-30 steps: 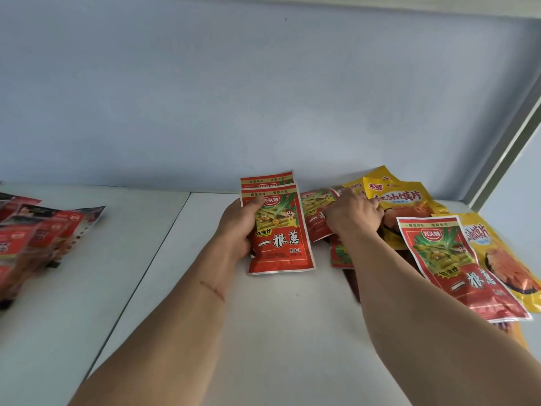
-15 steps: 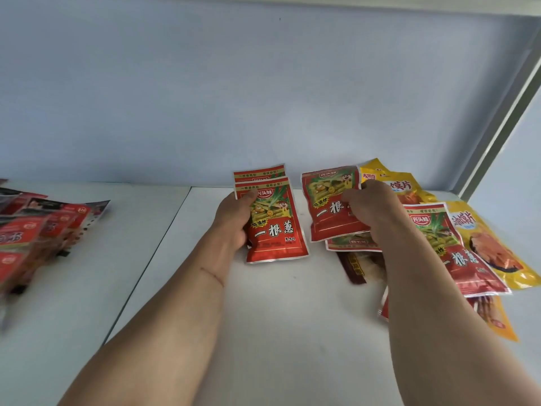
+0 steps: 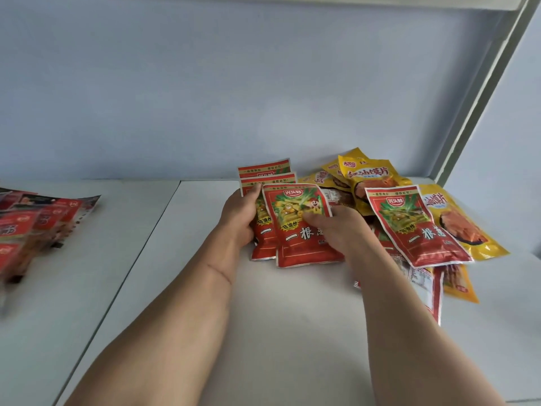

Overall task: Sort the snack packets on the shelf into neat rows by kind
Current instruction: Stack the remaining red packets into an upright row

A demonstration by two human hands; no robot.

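My left hand grips a small stack of red snack packets with green onion art, standing near the back of the white shelf. My right hand pinches one more red packet of the same kind and holds it against the front of that stack. To the right lies a loose heap: another red packet on top, yellow packets behind and beside it, and partly hidden packets under my right forearm.
Red and dark packets lie overlapped on the neighbouring shelf board at the far left. A seam divides the two boards. A white upright post and the blue back wall bound the shelf at the right and rear.
My right hand lifted a red packet out of the heap and carried it left onto the front of the stack in my left hand. The view shifted slightly.
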